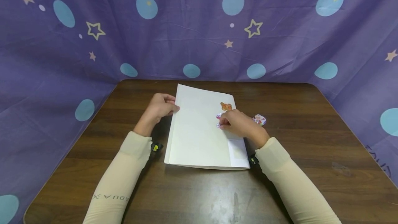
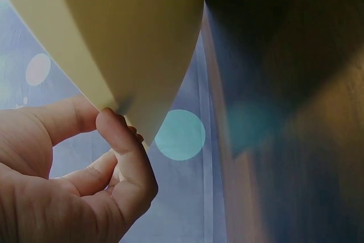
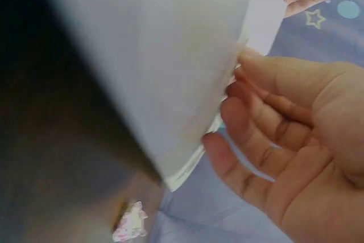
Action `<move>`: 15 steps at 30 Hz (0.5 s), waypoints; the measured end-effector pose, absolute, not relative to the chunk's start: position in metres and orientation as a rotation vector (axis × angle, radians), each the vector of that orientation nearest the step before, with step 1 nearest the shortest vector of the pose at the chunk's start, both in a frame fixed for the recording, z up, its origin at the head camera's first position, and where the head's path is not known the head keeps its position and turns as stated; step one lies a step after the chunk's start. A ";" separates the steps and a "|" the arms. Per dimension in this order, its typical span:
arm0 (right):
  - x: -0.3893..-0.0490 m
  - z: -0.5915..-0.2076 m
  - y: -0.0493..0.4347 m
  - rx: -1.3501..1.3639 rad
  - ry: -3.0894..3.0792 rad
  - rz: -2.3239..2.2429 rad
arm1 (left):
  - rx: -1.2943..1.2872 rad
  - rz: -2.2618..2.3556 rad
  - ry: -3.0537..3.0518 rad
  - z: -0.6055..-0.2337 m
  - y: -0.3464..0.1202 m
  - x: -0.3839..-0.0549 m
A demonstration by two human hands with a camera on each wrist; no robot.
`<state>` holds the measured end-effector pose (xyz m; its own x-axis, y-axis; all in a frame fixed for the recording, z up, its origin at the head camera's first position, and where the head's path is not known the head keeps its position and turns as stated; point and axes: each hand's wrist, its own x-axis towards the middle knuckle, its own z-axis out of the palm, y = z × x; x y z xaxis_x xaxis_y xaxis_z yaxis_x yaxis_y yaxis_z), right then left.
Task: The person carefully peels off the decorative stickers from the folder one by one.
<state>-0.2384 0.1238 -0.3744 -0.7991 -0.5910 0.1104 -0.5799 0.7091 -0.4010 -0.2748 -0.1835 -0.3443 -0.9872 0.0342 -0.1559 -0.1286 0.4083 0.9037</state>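
A white paper folder (image 1: 199,130) stands tilted over the table, its lower edge slightly bowed. My left hand (image 1: 161,107) pinches its left edge between thumb and fingers, as the left wrist view (image 2: 91,180) also shows. On the folder's face, my right hand (image 1: 239,123) touches the paper with its fingertips, over a small shiny sticker (image 1: 218,116) that the fingers partly cover. In the right wrist view the right hand's fingers (image 3: 267,152) are spread along the folder's surface. Above this hand, a brown sticker (image 1: 226,106) lies on the folder near its right edge.
A shiny multicoloured sticker piece (image 1: 259,120) lies on the brown wooden table (image 1: 311,120), right of the folder. At the folder's lower right corner is a paler rectangular patch (image 1: 238,153). A purple curtain (image 1: 199,44) with stars and blue dots hangs behind the table.
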 end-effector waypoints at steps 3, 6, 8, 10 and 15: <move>-0.240 -0.377 0.124 -1.002 2.859 -0.709 | -0.091 1.624 2.509 -0.345 -0.184 -0.276; -0.241 -0.379 0.124 -1.007 2.848 -0.729 | -0.092 1.620 2.517 -0.344 -0.184 -0.275; -0.241 -0.379 0.124 -0.997 2.843 -0.734 | -0.089 1.619 2.520 -0.344 -0.184 -0.275; -0.242 -0.380 0.123 -0.982 2.832 -0.731 | -0.084 1.623 2.518 -0.343 -0.183 -0.275; -0.242 -0.383 0.122 -0.976 2.814 -0.706 | -0.083 1.631 2.506 -0.344 -0.183 -0.275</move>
<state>-0.2419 0.1224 -0.3829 -0.7936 -0.6041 0.0728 -0.5668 0.6905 -0.4494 -0.2746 -0.1825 -0.3439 -0.9871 0.0360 -0.1559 -0.1280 0.4073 0.9043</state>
